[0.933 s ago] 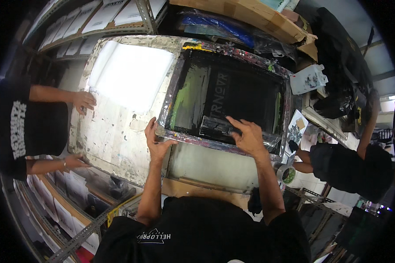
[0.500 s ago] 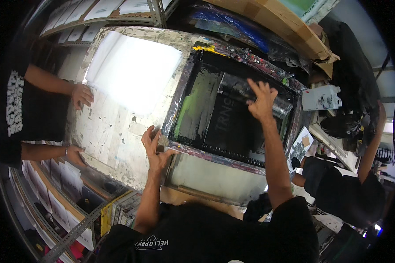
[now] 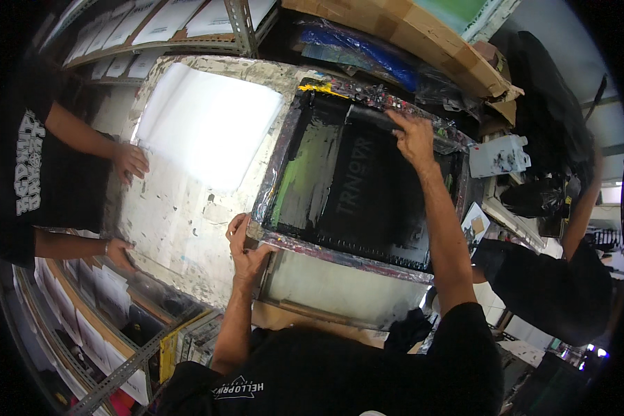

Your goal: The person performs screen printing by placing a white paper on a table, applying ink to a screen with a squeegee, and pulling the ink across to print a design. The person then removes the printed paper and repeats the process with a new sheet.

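Note:
A screen printing frame [image 3: 347,258] lies on the worktable, its mesh [image 3: 388,208] coated with black ink and faint lettering showing through. Green shows along the mesh's left side. My right hand [image 3: 416,141] grips a dark squeegee [image 3: 371,116] near the frame's far inner edge; the hand hides part of it. With thumb and fingers, my left hand [image 3: 247,251] holds the frame's near left corner. Left of the frame, a white sheet [image 3: 211,125] lies on the paint-worn table [image 3: 187,229].
Another person's hands [image 3: 130,163] rest at the table's left edge. Metal shelving [image 3: 125,367] with papers stands at the lower left. A cardboard box [image 3: 423,35] lies beyond the frame, and a white jug [image 3: 499,156] stands right. Another person works at the far right.
My right hand and the squeegee have moved away from me toward the frame's far edge, uncovering more lettering on the mesh. My left hand stays at the corner, its fingers drawn in closer.

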The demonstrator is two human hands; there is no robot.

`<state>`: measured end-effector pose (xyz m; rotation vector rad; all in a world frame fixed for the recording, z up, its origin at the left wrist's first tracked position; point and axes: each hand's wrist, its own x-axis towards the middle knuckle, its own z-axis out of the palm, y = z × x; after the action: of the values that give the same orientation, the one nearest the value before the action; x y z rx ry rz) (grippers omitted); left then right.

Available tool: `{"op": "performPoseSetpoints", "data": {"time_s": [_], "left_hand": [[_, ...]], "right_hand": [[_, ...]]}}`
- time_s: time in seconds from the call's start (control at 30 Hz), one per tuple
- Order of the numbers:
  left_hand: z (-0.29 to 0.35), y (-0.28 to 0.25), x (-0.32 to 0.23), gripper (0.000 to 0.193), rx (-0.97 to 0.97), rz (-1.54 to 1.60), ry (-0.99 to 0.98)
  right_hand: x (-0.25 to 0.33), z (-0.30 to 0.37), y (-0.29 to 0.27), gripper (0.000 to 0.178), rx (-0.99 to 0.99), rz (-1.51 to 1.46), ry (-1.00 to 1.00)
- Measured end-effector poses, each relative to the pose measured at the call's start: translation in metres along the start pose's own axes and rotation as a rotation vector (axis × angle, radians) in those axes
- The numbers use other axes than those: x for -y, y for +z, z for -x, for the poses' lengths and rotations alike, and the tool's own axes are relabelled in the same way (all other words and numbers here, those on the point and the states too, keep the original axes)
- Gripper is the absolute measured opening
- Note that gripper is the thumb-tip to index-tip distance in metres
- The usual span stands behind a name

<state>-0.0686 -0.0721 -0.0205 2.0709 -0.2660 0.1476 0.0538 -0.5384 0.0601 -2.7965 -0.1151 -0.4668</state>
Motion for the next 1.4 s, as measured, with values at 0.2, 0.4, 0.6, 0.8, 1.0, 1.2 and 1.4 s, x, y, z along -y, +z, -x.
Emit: {"op": "performPoseSetpoints", "data": {"time_s": [0.2, 0.4, 0.6, 0.8, 1.0, 1.2, 1.4], "left_hand": [[0.002, 0.006, -0.01, 0.095, -0.05, 0.226, -0.123], [-0.012, -0.005, -0.046, 0.09, -0.128, 0.337, -0.063], [-0.066, -0.009, -0.139, 0.081, -0.314, 0.552, -0.033], [-0.09, 0.044, -0.134, 0.032, -0.139, 0.163, -0.003], [-0.029, 0.119, -0.073, 0.031, 0.0, -0.507, 0.137], [-0.031, 0.133, -0.075, 0.013, -0.023, -0.352, 0.155], [-0.041, 0.116, -0.107, 0.008, 0.01, -0.183, 0.079]], "right_hand": [[0.053, 0.09, 0.002, 0.056, -0.036, 0.092, 0.041], [0.163, 0.159, -0.092, 0.052, 0.121, -0.081, 0.118], [0.189, 0.141, -0.166, 0.066, -0.09, 0.119, -0.062], [0.15, 0.045, -0.235, 0.063, -0.194, 0.084, -0.086], [0.124, -0.011, -0.255, 0.053, -0.252, 0.106, -0.129], [0.11, -0.021, -0.253, 0.054, -0.281, 0.148, -0.13], [0.107, -0.024, -0.254, 0.053, -0.339, 0.138, -0.139]]}}
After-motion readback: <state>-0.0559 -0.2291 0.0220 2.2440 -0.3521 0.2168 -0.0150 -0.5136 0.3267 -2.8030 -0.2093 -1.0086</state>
